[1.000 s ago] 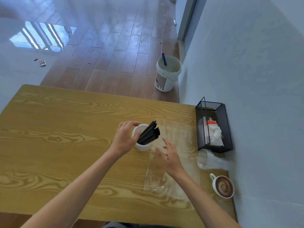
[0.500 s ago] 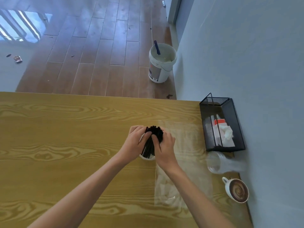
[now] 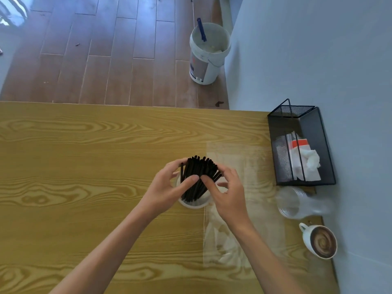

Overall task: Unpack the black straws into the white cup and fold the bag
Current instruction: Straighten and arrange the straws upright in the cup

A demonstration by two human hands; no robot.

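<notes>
A bundle of black straws [image 3: 199, 172] stands in the white cup [image 3: 192, 204] near the middle of the wooden table [image 3: 84, 166]. My left hand [image 3: 167, 187] curls round the bundle from the left, thumb on its near side. From the right, my right hand [image 3: 227, 192] closes its fingers round the same bundle, so that both thumbs meet in front of the straws. Most of the cup is hidden behind my hands. The clear plastic bag [image 3: 244, 209] lies flat and empty on the table, just right of the cup and under my right wrist.
A black mesh holder [image 3: 301, 145] with napkins stands against the wall at the right. Near it lie stacked clear plastic cups [image 3: 297, 203] on their side and a coffee cup [image 3: 320, 241]. A white bucket [image 3: 207, 52] stands on the floor beyond the table.
My right hand has left the bag and come up to the straws. Both hands now hold the bundle, which has gone from leaning right to nearly upright in the cup.
</notes>
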